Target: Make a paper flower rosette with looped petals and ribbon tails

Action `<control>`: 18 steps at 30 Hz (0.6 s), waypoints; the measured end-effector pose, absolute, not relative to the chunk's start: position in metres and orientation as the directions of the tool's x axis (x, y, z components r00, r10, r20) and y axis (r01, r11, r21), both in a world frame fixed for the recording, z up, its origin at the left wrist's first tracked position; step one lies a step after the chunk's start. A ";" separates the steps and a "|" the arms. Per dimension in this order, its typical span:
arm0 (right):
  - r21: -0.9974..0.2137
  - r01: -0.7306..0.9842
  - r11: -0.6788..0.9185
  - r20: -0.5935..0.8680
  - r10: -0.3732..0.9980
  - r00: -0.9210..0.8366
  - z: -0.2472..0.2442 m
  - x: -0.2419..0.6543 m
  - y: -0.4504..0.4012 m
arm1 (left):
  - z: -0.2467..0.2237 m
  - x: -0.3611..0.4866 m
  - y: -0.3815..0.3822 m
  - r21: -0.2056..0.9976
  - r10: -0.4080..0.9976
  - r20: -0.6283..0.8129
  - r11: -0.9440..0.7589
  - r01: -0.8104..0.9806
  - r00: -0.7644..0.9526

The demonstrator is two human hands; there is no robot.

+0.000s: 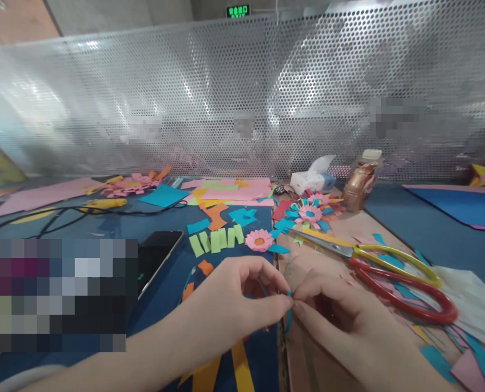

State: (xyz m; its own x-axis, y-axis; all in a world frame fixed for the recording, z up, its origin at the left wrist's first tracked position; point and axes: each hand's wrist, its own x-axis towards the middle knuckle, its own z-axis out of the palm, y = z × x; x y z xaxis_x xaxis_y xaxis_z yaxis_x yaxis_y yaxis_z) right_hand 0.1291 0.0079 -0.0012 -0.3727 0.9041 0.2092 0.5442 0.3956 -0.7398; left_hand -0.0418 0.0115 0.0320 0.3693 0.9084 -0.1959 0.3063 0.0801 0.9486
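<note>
My left hand (252, 296) and my right hand (327, 299) meet at the fingertips near the middle of the view. Between them they pinch a narrow blue paper strip (289, 321), whose lower end hangs below the fingers. Just beyond my hands lies a pink paper flower (259, 240) with an orange centre. Several light green paper pieces (215, 240) sit in a row to its left. Right of my right hand rest large scissors (405, 286) with one yellow and one red handle, their blades pointing left.
A phone (158, 261) lies left of my arm. Paper flowers (309, 214), a tissue box (312, 181) and a bottle (361, 182) stand farther back. Paper scraps (434, 362) cover the cardboard at right. Black cables (74, 209) cross the left side; a perforated metal panel (226, 81) closes the back.
</note>
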 end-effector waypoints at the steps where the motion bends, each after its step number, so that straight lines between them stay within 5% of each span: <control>1: -0.740 0.541 0.400 0.212 0.902 -0.376 -0.001 0.129 0.007 | 0.032 -0.042 0.012 0.948 0.910 -0.189 0.071 0.310 0.369; 18: -0.689 0.562 0.458 0.296 0.885 -0.359 0.003 0.127 0.002 | 0.034 -0.040 0.010 0.947 0.902 -0.207 0.087 0.309 0.379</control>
